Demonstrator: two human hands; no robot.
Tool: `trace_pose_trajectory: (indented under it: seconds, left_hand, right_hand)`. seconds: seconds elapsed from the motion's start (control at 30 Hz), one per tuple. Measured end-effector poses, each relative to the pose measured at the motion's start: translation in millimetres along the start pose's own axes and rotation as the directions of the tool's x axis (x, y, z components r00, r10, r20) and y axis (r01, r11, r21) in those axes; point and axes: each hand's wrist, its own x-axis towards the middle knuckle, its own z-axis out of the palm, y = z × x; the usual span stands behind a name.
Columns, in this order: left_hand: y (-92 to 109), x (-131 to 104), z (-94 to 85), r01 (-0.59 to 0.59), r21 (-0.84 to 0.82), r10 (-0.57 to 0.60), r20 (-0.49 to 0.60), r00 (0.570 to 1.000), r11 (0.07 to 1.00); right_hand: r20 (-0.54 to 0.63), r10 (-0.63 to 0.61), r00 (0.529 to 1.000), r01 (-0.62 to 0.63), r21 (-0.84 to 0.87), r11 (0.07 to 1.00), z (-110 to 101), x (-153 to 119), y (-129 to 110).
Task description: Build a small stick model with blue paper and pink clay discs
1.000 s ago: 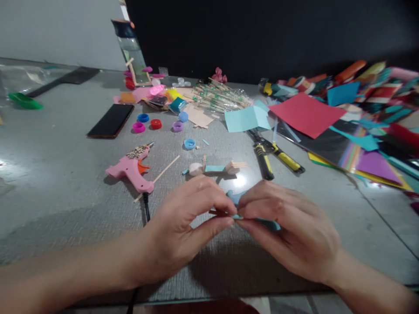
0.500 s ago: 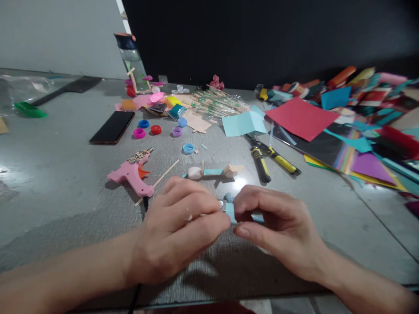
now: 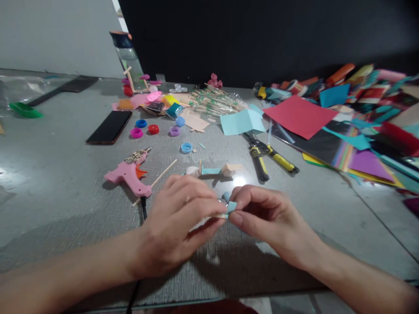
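Between my hands is a small piece with light blue paper (image 3: pixel 231 206) and a thin pale edge. My left hand (image 3: pixel 185 222) is closed on its left end, and the fingers hide most of that part. The thumb and forefinger of my right hand (image 3: pixel 258 213) pinch its right side. Just behind the fingertips lies a small blue-grey round thing (image 3: pixel 226 196). Farther back, a small assembly of wooden sticks and light blue paper (image 3: pixel 211 171) rests on the table.
A pink glue gun (image 3: pixel 129 176) with its cord lies left of my hands, beside a wooden stick (image 3: pixel 165 171). Yellow-black pliers (image 3: pixel 259 163), a phone (image 3: pixel 109 127), bottle caps (image 3: pixel 153 129), a red sheet (image 3: pixel 299 117) and a water bottle (image 3: pixel 130 56) are farther back.
My right fingertips have closed onto the blue paper's edge, and the piece is now tilted differently. The left fingers have shifted slightly. The whole view has moved a little.
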Motion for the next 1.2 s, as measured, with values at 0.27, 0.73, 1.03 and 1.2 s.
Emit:
trace_pose_trajectory:
  seconds: [0.27, 0.73, 1.03, 1.2]
  left_hand:
    - [11.3, 1.8, 7.7, 0.469, -0.342, -0.429, 0.19, 0.883, 0.814]
    - [10.0, 4.1, 8.6, 0.575, -0.456, -0.54, 0.221, 0.812, 0.679]
    - [9.7, 4.3, 9.9, 0.539, -0.454, -0.51, 0.197, 0.837, 0.71]
    - [13.6, 3.2, 8.1, 0.503, -0.454, -0.48, 0.175, 0.86, 0.735]
  right_hand:
    - [-0.01, -0.178, 0.984, 0.171, -0.23, 0.958, -0.2, -3.3, 2.4]
    - [-0.038, -0.23, 0.973, 0.205, -0.326, 0.923, 0.1, -2.8, 8.8]
    - [0.102, -0.413, 0.905, 0.41, -0.474, 0.779, -5.8, -1.7, 10.3]
    - [0.191, -0.511, 0.838, 0.533, -0.484, 0.694, -6.8, 0.8, 8.1]
